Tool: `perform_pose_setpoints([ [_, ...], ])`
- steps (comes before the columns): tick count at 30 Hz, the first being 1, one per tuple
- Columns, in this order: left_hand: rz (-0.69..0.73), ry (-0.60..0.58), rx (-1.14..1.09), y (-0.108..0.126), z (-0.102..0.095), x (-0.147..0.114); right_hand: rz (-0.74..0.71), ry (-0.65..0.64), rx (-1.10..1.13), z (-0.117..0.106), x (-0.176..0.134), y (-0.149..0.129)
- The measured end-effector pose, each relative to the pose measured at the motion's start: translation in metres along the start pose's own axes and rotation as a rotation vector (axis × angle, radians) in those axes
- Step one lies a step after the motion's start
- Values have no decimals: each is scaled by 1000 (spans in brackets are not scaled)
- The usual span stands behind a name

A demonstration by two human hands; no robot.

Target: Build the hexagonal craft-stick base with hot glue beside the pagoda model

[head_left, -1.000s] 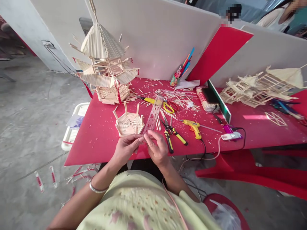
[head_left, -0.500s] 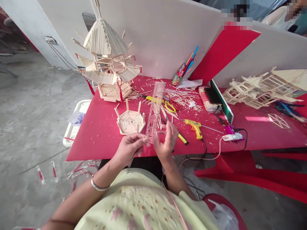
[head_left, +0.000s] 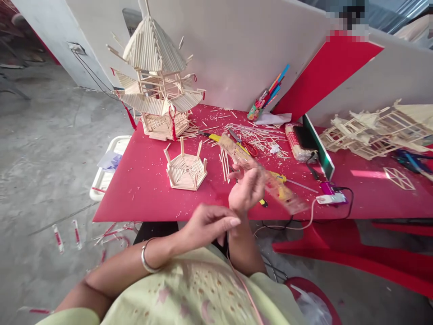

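A clear plastic ruler, smeared by motion, slants over the right half of the table. My right hand is closed on it near its middle. Just below, my left hand lies against or right beside my right wrist, its thumb and fingers drawn together; whatever they pinch, if anything, is hidden. Left of the hands on the red table stands a hexagonal stick base with short upright posts. Behind it rises a tiered pagoda model made of sticks, with red tassels.
Loose sticks and scraps lie across the red table. Yellow-handled cutters and a yellow glue gun are partly behind the ruler. A pen cup, a black phone, a power strip and another stick model stand further off.
The ruler has swung from upright between both hands to a slant toward the lower right, in my right hand. My left hand has let go of it and dropped toward my right wrist.
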State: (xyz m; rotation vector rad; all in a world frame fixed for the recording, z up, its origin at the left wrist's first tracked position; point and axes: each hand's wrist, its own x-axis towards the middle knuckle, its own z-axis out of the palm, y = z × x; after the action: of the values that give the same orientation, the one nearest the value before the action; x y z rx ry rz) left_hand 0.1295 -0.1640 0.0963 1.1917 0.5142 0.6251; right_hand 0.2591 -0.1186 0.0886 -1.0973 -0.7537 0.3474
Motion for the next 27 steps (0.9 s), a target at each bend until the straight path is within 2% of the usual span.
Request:
perform_pose_setpoints([
  [2,210,370,253,-3,-22,-5,25,85,91,1,15,-1],
  [4,347,682,357,-7,-44,-7,110,54,146,1,26,1],
  [5,374,781,368,-10,-53,-6,151,11,149,1,29,3],
  [7,414,866,389,-15,-68,-3,194,-42,134,2,32,11],
  [12,384,789,380,-27,-82,11,207,-35,31,9,31,39],
  [18,290,668,208,-30,-88,21,294,-106,-24,21,34,55],
  [27,297,659,180,-33,-100,30,397,-177,-21,29,34,64],
])
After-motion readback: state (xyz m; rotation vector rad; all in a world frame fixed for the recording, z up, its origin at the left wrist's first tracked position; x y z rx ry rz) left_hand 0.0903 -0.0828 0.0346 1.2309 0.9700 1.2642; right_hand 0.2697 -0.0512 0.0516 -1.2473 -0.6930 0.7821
